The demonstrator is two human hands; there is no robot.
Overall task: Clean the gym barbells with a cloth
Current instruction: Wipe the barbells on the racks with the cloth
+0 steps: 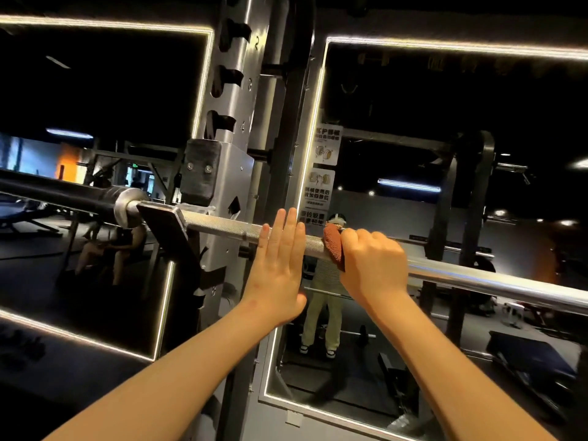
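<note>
I'm looking along the barbell (pixel 477 278), which lies level across the view. It sits in the hook (pixel 165 224) of the silver rack upright (pixel 229 90), with its dark sleeve (pixel 63 192) sticking out to the left of the hook.

My left hand (pixel 280 265) is flat over the knurled stretch of the bar, just right of the upright. Its fingers are straight and pressed together, pointing up across the steel, and the thumb is out to the side below.

My right hand (pixel 372 262) is just beside it, and there's the rust-orange cloth (pixel 334 246). The fingers are curled tight round the cloth and the bar, knuckles toward me, and a fold of fabric pokes out on the left of the fist. Right of that hand the shaft runs smooth and shiny.

Behind the bar is a mirror (pixel 445 122) with a glowing edge strip and stickers (pixel 321 186) on its left side. It shows a standing figure, benches and another rack, all dim.
</note>
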